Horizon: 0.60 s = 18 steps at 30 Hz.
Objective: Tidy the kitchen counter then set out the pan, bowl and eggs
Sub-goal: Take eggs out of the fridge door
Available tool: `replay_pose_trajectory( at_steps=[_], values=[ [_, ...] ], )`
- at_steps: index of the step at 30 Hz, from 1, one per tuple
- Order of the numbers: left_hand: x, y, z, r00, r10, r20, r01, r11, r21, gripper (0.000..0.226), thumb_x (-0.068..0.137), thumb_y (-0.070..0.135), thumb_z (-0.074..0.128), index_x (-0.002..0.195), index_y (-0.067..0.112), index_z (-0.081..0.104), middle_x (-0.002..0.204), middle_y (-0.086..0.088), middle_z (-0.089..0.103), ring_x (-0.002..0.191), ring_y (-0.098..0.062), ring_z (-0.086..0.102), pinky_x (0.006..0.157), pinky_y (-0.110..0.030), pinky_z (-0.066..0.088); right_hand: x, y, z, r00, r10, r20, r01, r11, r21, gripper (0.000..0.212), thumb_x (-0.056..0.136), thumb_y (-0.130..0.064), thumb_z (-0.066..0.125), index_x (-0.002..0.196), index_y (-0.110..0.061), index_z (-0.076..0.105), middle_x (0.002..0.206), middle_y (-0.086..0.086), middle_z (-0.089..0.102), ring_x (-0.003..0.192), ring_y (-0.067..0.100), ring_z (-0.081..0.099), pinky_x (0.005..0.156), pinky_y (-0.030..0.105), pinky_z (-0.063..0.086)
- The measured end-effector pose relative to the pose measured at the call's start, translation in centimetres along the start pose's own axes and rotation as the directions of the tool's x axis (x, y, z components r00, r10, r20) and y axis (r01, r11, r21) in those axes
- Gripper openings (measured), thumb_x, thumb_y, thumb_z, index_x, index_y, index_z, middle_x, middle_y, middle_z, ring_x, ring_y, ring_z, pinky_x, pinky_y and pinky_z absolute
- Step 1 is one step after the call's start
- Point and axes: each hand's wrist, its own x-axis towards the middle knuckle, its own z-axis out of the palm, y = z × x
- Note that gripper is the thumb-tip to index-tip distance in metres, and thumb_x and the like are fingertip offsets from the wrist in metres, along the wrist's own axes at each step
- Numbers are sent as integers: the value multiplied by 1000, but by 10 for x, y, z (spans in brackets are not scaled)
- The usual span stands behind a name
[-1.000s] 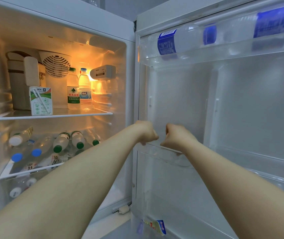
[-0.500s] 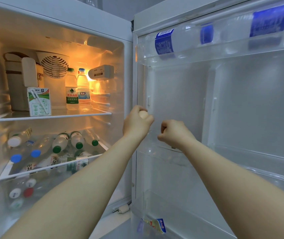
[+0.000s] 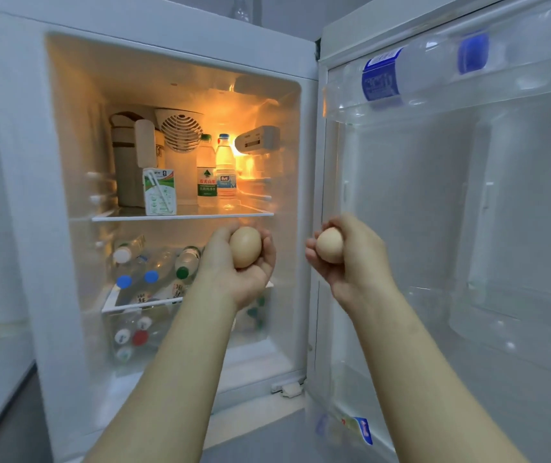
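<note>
I stand in front of an open fridge. My left hand point(image 3: 234, 269) is closed around a brown egg point(image 3: 246, 247), held in front of the fridge's lower shelf. My right hand point(image 3: 351, 259) grips a second, paler egg point(image 3: 330, 245) in front of the open fridge door point(image 3: 434, 202). Both hands are raised at about the same height, a short gap apart. No pan or bowl is in view.
The lit fridge interior holds a milk carton point(image 3: 160, 195), two upright water bottles point(image 3: 207, 172) and a jug on the glass shelf point(image 3: 180, 216). Several bottles lie on the shelf below. The door's top rack point(image 3: 401, 105) holds a lying bottle point(image 3: 401, 75).
Both hands have drawn back from the door's middle rack toward me, each now showing an egg in its grip. The view has pulled away and shifted left.
</note>
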Motion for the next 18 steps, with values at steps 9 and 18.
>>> replay_pose_trajectory(
  at_steps=[9,18],
  values=[
    [-101,10,-103,938,187,-291,-237,960,-148,14,87,11,52,78,2,57,72,-12,60,62,-18,58,52,-22,55,-74,101,17,696,668,265,-718,642,267,24,87,-10,49,65,-4,51,46,8,54,36,16,54,40,18,50],
    [-287,10,-179,591,438,-678,-675,728,-119,20,92,18,51,80,3,57,77,-13,55,67,-19,55,47,-25,54,-231,160,59,245,863,441,-930,339,-146,26,89,-10,47,64,-6,47,47,7,52,33,14,52,40,18,50]
  ],
)
